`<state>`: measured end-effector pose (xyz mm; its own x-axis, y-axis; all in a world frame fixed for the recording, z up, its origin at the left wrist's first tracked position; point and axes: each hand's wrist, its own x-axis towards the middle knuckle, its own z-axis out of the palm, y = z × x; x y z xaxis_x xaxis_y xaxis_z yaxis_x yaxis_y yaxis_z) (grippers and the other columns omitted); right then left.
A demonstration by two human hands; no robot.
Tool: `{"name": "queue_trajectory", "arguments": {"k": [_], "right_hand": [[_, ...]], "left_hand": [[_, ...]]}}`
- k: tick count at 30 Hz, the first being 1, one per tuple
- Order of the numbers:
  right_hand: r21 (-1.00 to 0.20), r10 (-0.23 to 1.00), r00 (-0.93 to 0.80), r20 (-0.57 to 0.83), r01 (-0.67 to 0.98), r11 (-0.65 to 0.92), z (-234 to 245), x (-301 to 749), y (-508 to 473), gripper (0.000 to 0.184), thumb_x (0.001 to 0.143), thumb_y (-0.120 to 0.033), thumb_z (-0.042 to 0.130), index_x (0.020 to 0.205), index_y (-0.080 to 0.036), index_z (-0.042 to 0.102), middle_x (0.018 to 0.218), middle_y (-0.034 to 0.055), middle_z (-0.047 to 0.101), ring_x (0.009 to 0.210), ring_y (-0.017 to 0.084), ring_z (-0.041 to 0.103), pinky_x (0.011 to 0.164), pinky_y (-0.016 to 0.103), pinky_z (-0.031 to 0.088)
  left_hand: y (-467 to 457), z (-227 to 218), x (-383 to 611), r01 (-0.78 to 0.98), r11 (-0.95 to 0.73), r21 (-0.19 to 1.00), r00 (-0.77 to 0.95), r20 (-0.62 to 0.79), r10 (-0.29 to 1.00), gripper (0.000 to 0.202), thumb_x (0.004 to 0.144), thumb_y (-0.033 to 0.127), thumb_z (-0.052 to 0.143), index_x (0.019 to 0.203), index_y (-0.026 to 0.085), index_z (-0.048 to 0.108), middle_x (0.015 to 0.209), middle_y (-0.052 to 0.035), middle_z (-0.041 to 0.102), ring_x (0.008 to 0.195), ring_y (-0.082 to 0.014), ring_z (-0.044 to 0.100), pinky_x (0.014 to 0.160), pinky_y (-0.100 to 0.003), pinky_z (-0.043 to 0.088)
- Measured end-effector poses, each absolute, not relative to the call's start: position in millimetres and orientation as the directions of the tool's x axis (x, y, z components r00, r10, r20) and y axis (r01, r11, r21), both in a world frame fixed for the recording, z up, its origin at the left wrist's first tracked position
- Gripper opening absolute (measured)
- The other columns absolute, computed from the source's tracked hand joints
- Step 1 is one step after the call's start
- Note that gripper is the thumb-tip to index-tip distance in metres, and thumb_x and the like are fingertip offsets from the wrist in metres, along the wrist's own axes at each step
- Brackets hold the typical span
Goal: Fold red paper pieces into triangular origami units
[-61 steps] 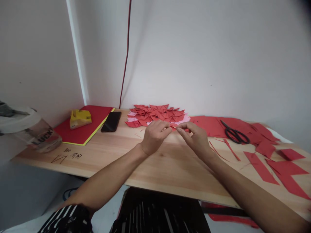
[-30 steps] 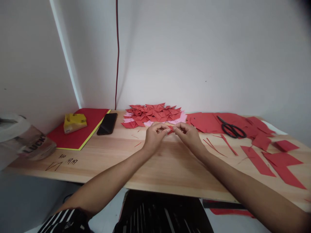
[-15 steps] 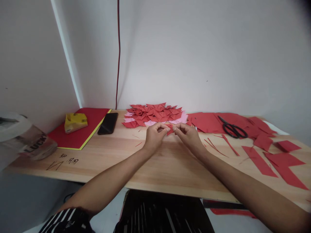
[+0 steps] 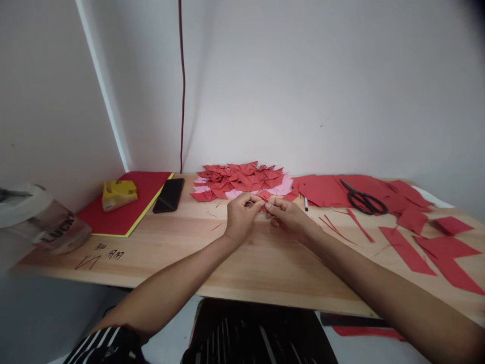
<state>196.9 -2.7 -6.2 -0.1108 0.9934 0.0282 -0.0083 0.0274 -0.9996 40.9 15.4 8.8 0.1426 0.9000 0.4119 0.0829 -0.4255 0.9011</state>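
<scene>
Between my two hands is a small piece of red paper point(image 4: 264, 195), mostly covered by fingers. My left hand point(image 4: 241, 215) pinches its left side between thumb and forefinger. From the other side, my right hand point(image 4: 287, 215) is closed on the same paper, its fingertips nearly meeting the left ones. Just behind the hands lies a heap of folded red paper pieces point(image 4: 246, 177), with some pink ones point(image 4: 282, 186) at its edges. A pen with a white barrel and dark tip point(image 4: 306, 203) rests to the right of my right hand.
Black-handled scissors point(image 4: 366, 201) lie on red paper sheets point(image 4: 322, 191) at the right. Cut red strips point(image 4: 407, 251) are nearer the edge. On the left are a phone point(image 4: 168, 195), a yellow packet point(image 4: 119, 194) on a red sheet point(image 4: 138, 212), and a clear plastic container point(image 4: 56, 232).
My right hand has shifted slightly left, closer to my left hand, and its fingers are curled more around the paper. The pen beside it has come into view.
</scene>
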Motion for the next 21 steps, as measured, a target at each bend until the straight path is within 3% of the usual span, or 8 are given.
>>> {"name": "queue_trajectory", "arguments": {"k": [11, 21], "right_hand": [[-0.983, 0.996, -0.084, 0.042, -0.18, 0.026, -14.4, 197.0, 4.1, 0.037, 0.064, -0.051, 0.079, 0.072, -0.02, 0.059, 0.066, -0.0019, 0.052, 0.057, 0.01, 0.042, 0.053, 0.025, 0.035], [-0.99, 0.996, -0.066, 0.06, -0.13, 0.051, -19.0, 200.0, 7.0, 0.037, 0.067, -0.051, 0.075, 0.069, -0.019, 0.056, 0.063, -0.0026, 0.052, 0.054, 0.009, 0.041, 0.053, 0.026, 0.034]], "left_hand": [[19.0, 5.4, 39.9, 0.062, -0.413, 0.909, 0.156, 0.4, 0.903, 0.006, 0.075, 0.018, 0.065, 0.07, 0.016, 0.068, 0.077, -0.0032, 0.067, 0.074, -0.0143, 0.059, 0.071, -0.026, 0.045], [17.2, 7.3, 42.0, 0.04, -0.373, 0.927, 0.168, 0.361, 0.917, 0.007, 0.075, 0.022, 0.065, 0.075, 0.015, 0.063, 0.075, -0.0016, 0.065, 0.07, -0.0124, 0.058, 0.067, -0.024, 0.044]]}}
